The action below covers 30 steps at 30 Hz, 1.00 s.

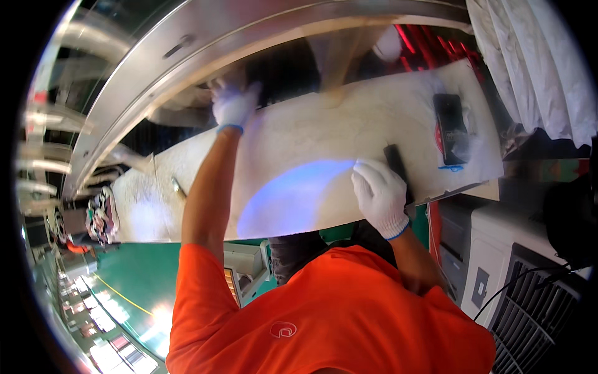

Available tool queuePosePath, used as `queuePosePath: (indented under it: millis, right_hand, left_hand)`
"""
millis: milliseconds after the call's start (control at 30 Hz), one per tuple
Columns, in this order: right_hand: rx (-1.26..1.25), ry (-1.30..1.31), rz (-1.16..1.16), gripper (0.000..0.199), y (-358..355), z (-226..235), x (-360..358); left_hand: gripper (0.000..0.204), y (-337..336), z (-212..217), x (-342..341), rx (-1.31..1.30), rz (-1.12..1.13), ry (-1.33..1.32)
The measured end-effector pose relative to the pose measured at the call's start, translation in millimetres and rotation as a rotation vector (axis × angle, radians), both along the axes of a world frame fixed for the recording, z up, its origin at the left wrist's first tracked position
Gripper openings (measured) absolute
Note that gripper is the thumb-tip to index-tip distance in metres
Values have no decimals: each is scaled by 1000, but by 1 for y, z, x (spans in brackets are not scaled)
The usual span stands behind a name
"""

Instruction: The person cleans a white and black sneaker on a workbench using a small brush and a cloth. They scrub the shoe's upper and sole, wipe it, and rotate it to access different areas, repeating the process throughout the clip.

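My left arm reaches across the long pale board [305, 131] to its far edge. My left hand [234, 107], in a white glove with a blue cuff, is smeared by motion next to the dark glossy surface behind the board, so its fingers cannot be read. My right hand [381, 194], gloved the same way, rests on the near right part of the board. Its fingers are bent and drawn together; anything inside them is hidden. Right beside it lies a black bar-shaped object [395, 163]. A bluish light patch [283, 199] falls to its left.
A black phone [450, 121] and a blue scrap [451, 168] lie at the board's right end. A small tool-like piece [179, 188] is on its left part. A metal frame [187, 47] arches over the far side. White cloth [529, 68] hangs at right above grey equipment [498, 249].
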State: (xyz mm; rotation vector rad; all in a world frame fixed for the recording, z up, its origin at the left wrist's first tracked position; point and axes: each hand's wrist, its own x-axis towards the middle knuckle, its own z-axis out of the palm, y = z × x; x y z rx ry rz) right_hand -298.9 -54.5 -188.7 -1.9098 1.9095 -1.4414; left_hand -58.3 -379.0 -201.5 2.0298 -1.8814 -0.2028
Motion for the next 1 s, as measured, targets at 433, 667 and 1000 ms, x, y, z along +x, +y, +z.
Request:
queuePosePath:
  millis: [433,667,1000]
  right_hand:
    - [10,-51,-36,19,1,0,-5]
    - [-13,-107,-14,19,-1,-1,-5]
    - [-5,42,-12,23,5,-4,-1]
  left_hand:
    - [68,-132,0,38,220,-138,-402]
    - [62,-42,9,-132,23,-570,-236]
    - [119,40,3,-356,-12,-429,208]
